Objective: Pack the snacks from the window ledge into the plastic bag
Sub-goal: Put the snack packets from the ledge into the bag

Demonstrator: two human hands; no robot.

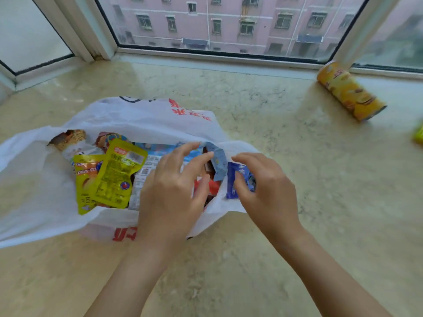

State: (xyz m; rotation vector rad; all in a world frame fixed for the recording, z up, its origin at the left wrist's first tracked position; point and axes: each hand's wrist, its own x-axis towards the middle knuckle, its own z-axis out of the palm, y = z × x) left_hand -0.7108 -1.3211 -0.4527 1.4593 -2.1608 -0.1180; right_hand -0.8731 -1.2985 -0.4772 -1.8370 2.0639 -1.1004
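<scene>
Nearest the lower edge of the frame, two bare forearms reach up to the hands at centre; the left hand (pixel 174 188) hovers over the mouth of the plastic bag (pixel 45 202), fingers spread and loosely bent, its fingertips meeting a pale blue wrapper (pixel 218 164), though whether it truly pinches the wrapper I cannot tell; the right hand (pixel 263 186) curls thumb and fingers round a dark blue packet (pixel 234 181) at the bag's right lip, gripping it; both wrappers look light, thin and crinkly, likely slick, so a pinch at a sealed end should hold better than the middle; the bag lies flat and open on the marble window ledge (pixel 251 259), left of centre, white film with red print, limp and apt to fold shut, so its rim probably wants holding up; inside it sit two yellow pouches (pixel 114 175), a flat white-and-blue pack (pixel 146 175) and a brown-printed packet (pixel 68 139); farther off, at the upper right, an orange chip canister (pixel 350 92) lies on its side, not yet packed; stiff, round and prone to roll, best taken round its middle; at the right edge a blurred yellow-green item (pixel 418 133) barely shows; beyond, the window (pixel 229 24)
</scene>
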